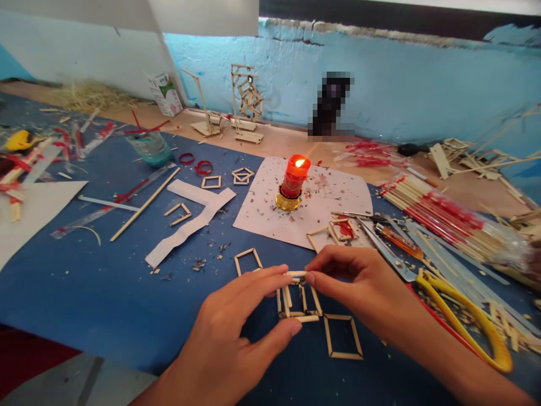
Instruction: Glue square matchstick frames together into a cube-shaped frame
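A small box-like frame of short wooden sticks (pixel 287 300) with dark joints is between my two hands, over the blue table cover. My left hand (pixel 236 316) grips it from the left, fingers at its top edge and thumb along its lower edge. My right hand (pixel 359 276) pinches the right end of a short stick (pixel 297 274) at the frame's top. A flat stick square (pixel 344 356) lies just right of the frame. Another stick square (pixel 245 252) is beyond my left fingers, partly hidden. Joined squares (pixel 313 241) lie past my right hand.
A lit red candle (pixel 295 180) on a gold base stands on a littered white sheet (pixel 262 214). At right lie yellow-handled scissors (pixel 465 321), an orange lighter (pixel 398 241) and packaged sticks (pixel 448 211). A glass jar (pixel 150 149) and finished stick models (pixel 249 101) are farther back.
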Action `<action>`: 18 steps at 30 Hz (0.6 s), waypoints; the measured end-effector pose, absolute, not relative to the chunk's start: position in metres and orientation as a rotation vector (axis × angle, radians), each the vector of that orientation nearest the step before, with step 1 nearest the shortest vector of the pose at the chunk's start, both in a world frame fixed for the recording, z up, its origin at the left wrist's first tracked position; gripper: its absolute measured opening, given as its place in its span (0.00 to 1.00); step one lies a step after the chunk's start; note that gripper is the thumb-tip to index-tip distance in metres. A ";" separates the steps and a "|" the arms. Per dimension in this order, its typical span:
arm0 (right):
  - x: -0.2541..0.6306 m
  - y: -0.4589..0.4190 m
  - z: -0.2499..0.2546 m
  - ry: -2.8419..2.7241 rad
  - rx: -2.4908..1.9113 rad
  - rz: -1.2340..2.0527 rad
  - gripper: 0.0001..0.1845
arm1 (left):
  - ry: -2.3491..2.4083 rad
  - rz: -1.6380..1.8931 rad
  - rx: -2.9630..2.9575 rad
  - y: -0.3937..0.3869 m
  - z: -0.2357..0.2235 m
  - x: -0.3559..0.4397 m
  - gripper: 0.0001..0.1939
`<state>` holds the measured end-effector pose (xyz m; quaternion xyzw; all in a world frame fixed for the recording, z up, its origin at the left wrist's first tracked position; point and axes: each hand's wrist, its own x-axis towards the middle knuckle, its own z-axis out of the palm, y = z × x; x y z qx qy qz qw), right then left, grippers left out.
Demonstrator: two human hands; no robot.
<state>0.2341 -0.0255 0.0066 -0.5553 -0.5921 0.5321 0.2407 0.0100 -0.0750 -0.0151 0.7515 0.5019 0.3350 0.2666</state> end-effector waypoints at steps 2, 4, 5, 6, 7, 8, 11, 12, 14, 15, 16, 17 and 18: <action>0.235 -0.024 0.004 -1.602 -1.521 1.472 0.05 | 1.369 0.897 2.029 -0.075 -0.014 0.010 0.25; 0.237 -0.023 0.003 -1.586 -1.507 1.510 0.05 | 1.381 0.888 2.015 -0.073 -0.011 0.010 0.25; 0.237 -0.022 0.002 -1.575 -1.494 1.536 0.05 | 1.382 0.880 2.007 -0.072 -0.010 0.010 0.25; 0.237 -0.021 0.002 -1.559 -1.479 1.563 0.05 | 1.382 0.871 1.995 -0.071 -0.009 0.010 0.24; 0.237 -0.020 0.002 -1.535 -1.462 1.591 0.05 | 1.384 0.870 1.976 -0.070 -0.007 0.010 0.22; 0.237 -0.019 0.001 -1.506 -1.444 1.622 0.05 | 1.391 0.871 1.950 -0.069 -0.006 0.011 0.20; 0.236 -0.017 0.001 -1.400 -1.413 1.726 0.07 | 1.407 0.864 1.867 -0.067 -0.004 0.013 0.15; 0.236 -0.016 0.001 -1.368 -1.407 1.757 0.07 | 1.407 0.858 1.848 -0.066 -0.004 0.014 0.15; 0.238 -0.015 0.000 -1.332 -1.393 1.806 0.08 | 1.402 0.854 1.831 -0.067 -0.003 0.015 0.15; 0.239 -0.014 0.000 -1.324 -1.383 1.830 0.08 | 1.400 0.859 1.831 -0.067 -0.003 0.015 0.16; 0.240 -0.013 0.000 -1.314 -1.368 1.861 0.08 | 1.400 0.863 1.833 -0.067 -0.003 0.015 0.16; 0.241 -0.012 0.000 -1.299 -1.349 1.898 0.08 | 1.401 0.868 1.835 -0.067 -0.003 0.015 0.16; 0.242 -0.011 0.000 -1.280 -1.329 1.936 0.09 | 1.403 0.872 1.839 -0.068 -0.003 0.014 0.16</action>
